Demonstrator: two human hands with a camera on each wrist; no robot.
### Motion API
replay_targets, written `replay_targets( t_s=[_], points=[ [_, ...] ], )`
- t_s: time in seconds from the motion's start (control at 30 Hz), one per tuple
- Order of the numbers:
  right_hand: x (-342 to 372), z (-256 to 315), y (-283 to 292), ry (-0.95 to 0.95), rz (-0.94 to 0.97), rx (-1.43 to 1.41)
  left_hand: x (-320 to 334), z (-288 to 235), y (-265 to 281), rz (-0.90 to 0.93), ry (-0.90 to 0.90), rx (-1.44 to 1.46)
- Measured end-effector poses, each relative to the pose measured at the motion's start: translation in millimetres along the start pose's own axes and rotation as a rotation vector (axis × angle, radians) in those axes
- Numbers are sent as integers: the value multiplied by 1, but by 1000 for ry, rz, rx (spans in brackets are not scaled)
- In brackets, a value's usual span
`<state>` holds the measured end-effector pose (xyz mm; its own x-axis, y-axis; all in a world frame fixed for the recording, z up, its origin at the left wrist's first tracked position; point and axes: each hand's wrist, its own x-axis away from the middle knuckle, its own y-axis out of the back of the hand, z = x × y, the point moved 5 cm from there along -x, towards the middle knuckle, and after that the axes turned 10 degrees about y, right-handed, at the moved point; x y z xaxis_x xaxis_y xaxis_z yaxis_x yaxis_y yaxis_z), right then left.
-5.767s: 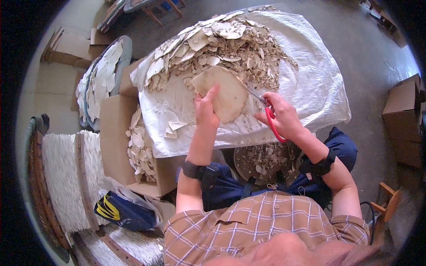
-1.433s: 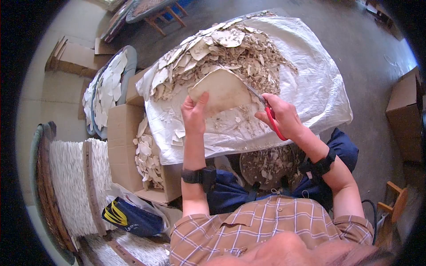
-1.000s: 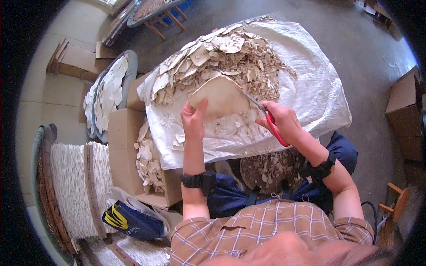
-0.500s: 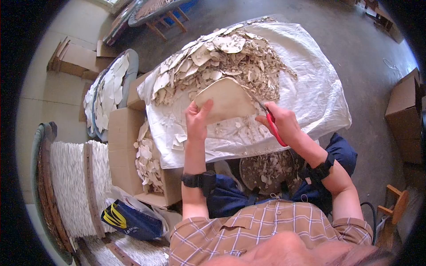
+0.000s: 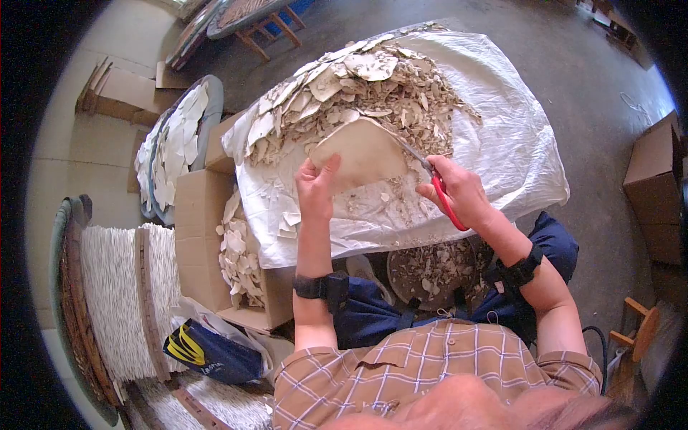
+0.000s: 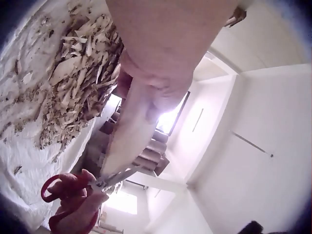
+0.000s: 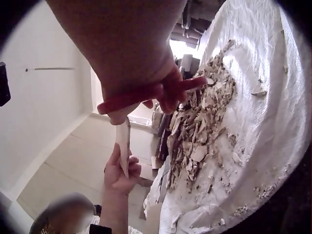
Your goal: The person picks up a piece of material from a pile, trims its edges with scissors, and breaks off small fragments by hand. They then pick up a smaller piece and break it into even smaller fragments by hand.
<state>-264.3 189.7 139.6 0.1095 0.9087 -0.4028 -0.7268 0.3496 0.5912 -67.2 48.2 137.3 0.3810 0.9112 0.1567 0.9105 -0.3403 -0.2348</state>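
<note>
In the head view, my left hand (image 5: 315, 188) pinches the left edge of a thin, flat cream-coloured sheet (image 5: 367, 154), thumb on top. The sheet has a brownish rim and a blunt corner pointing away from me. My right hand (image 5: 464, 195) grips red-handled scissors (image 5: 443, 197), whose blades lie along the sheet's right edge. From the left wrist, the sheet (image 6: 127, 134) hangs edge-on below the hand, and the scissors (image 6: 99, 184) have their blades at its far end. In the right wrist view, the sheet (image 7: 123, 146) appears as a narrow strip held by the left hand.
Behind the sheet lies a heap of pale pieces and trimmings (image 5: 408, 93) on white woven sacking (image 5: 502, 143). At left stands a cardboard box (image 5: 197, 236) of pieces, with a navy bag (image 5: 215, 351) nearby. A round container (image 5: 430, 276) of scraps sits between the knees.
Since the earliest frame the sheet has been turned in the left hand, its rounded side no longer hanging toward me. Over the last second sheet and scissors shift only slightly.
</note>
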Motion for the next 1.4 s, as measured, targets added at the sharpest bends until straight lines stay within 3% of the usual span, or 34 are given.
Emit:
replay_targets(
  t_s=[0.23, 0.33, 0.63, 0.73, 0.8, 0.9, 1.3, 1.4],
  points=[
    [-3, 3, 2, 41, 45, 64, 3, 4, -10, 96, 17, -136],
    [-2, 4, 4, 91, -22, 53, 5, 4, -14, 124, 26, -133],
    [1, -6, -6, -40, 12, -35, 4, 17, -22, 142, 72, -13],
    [2, -11, -9, -119, -6, -65, 0, 25, -18, 107, 96, 49],
    [0, -12, -6, -122, -32, -34, -4, 30, -10, 4, 157, 239],
    [0, -6, -2, -50, -21, -14, -5, 28, -4, -91, 161, 308],
    [1, 6, 1, 73, -75, 97, -2, 24, -6, -104, 85, 302],
    [1, 5, 0, 9, -11, 43, -2, 24, -5, -84, 68, 235]
  ],
)
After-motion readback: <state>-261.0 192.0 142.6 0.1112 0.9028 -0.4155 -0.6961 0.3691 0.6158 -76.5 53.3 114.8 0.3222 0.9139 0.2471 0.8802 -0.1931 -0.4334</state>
